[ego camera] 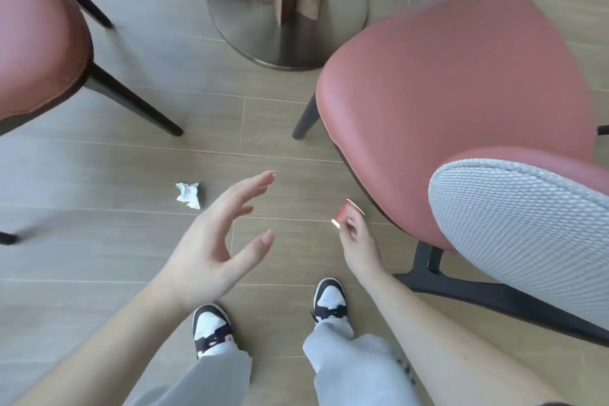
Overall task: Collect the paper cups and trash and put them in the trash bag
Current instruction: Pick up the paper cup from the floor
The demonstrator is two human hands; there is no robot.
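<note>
The right hand [357, 241] pinches a small red paper cup [347, 212] by its rim, fingers clamped on it, carrying it low beside the pink chair [454, 102], probably so it can go to the bag. The left hand [214, 241] hovers with fingers spread apart, holding nothing, seemingly heading for the crumpled white paper [188, 195] on the floor [99, 241]. No trash bag is in view; the table is cut off above its metal base [286, 43].

Red paper cup [346, 212], white crumpled tissue [188, 195], dusty-pink chair [461, 92], seemingly grey-checked backrest [527, 224], black-and-white sneakers [211, 328]
</note>
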